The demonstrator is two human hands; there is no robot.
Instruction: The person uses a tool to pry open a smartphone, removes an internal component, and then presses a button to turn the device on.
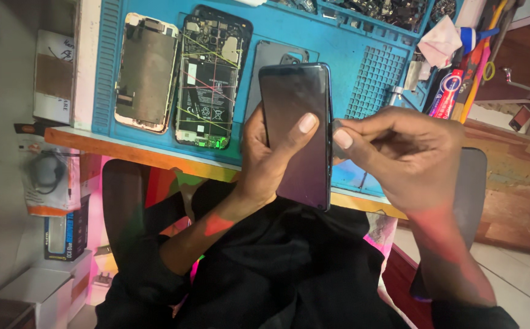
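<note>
- Head view: the left hand (265,155) grips a dark phone (295,131) upright above the table edge, thumb across its screen.
- The right hand (399,155) pinches a small pick (336,129) against the phone's right edge.
- On the blue mat (368,73) behind lie an opened phone (210,76), a screen panel (146,73) and a grey back cover (271,55).

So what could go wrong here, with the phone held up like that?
The left hand holds the dark phone in the air above the lap, clear of the blue mat, so a slip might drop it. The right hand presses a small tool at the phone's edge; too much force could crack the glass.
</note>
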